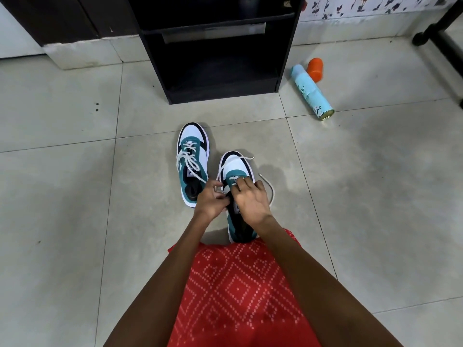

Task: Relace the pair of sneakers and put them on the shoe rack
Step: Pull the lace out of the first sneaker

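While the pale grey tiled floor (75, 196) fills the whole view, a black wooden shoe rack (218, 78) with open shelves stands on it at the far end. Straight in front of the rack and farthest from it lies a red cloth garment (238, 296) with a white diamond print, and both bare forearms reach over it toward the rack. Between garment and rack stand two teal, white and black shoes, toes toward the rack. The laced sneaker (193, 156), bow-tied, is the closer to the rack. The half-laced sneaker (236, 169) stands just to its right, further from the rack. Right of the rack a pale blue spray can (312, 92) lies on its side. The left hand (210, 202) and right hand (250, 200) sit on the half-laced sneaker. The left fingers (216, 194) curl tight, pinching its loose white lace (271, 191). The right fingers (240, 182) bend down onto the teal front, gripping the same lace. An orange plastic cap (315, 68) lies just beside the can.
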